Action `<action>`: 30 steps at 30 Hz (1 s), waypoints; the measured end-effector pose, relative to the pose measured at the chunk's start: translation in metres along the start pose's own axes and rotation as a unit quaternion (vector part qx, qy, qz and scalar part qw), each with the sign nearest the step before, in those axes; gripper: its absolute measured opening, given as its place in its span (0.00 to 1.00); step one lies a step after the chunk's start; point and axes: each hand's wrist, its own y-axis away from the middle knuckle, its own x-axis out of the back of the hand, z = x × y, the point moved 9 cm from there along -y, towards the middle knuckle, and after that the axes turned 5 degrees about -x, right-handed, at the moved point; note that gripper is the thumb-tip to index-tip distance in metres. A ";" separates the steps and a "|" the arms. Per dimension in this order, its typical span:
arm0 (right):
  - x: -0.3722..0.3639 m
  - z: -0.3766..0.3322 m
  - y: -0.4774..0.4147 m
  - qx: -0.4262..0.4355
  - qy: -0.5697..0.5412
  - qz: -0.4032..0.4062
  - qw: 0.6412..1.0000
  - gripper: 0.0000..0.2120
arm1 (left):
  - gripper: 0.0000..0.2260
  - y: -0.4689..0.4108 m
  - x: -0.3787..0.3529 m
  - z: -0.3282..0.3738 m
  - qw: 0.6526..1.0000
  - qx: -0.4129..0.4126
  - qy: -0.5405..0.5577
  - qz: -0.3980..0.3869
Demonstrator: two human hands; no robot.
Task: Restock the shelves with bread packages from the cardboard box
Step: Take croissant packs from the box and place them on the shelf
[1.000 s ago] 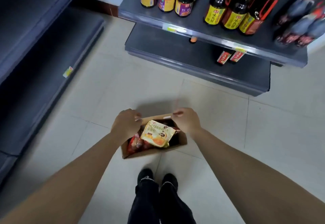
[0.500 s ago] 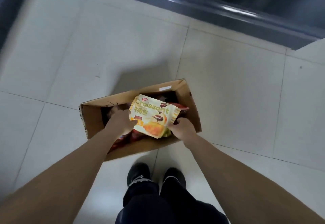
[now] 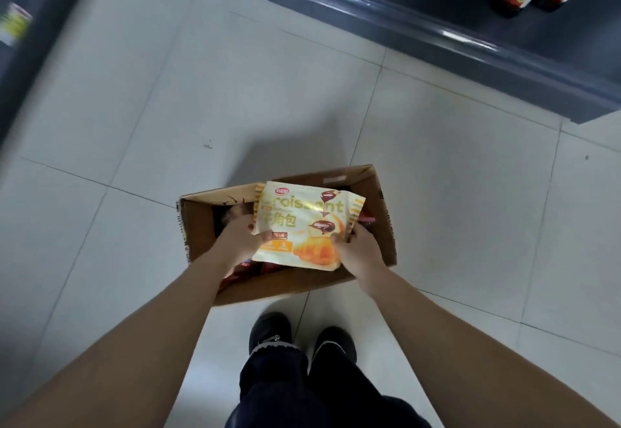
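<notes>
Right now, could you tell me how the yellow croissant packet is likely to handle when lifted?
Probably light: the croissant packet is puffy, and the left hand and right hand hold it by its lower side edges alone. Likely soft and crushable, as it looks air-filled. Its glossy film may be slippery.

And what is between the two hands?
The croissant bag; the left hand and right hand grip its sides over the cardboard box, in the head view.
</notes>
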 end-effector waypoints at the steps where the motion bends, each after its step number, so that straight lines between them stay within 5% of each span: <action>1: 0.006 -0.012 0.015 0.015 0.004 0.001 1.000 0.20 | 0.19 0.017 0.010 0.007 1.000 -0.002 0.017 0.008; 14: 0.094 -0.184 0.241 0.203 0.023 0.075 0.976 0.11 | 0.13 0.243 0.150 0.117 0.979 -0.053 0.124 0.150; 19: 0.106 -0.243 0.314 0.262 0.032 0.049 0.963 0.06 | 0.14 0.321 0.205 0.140 0.961 -0.063 0.171 0.209; 30: 0.060 -0.363 0.473 0.411 0.082 -0.019 0.908 0.13 | 0.06 0.490 0.333 0.138 0.905 -0.108 0.219 0.349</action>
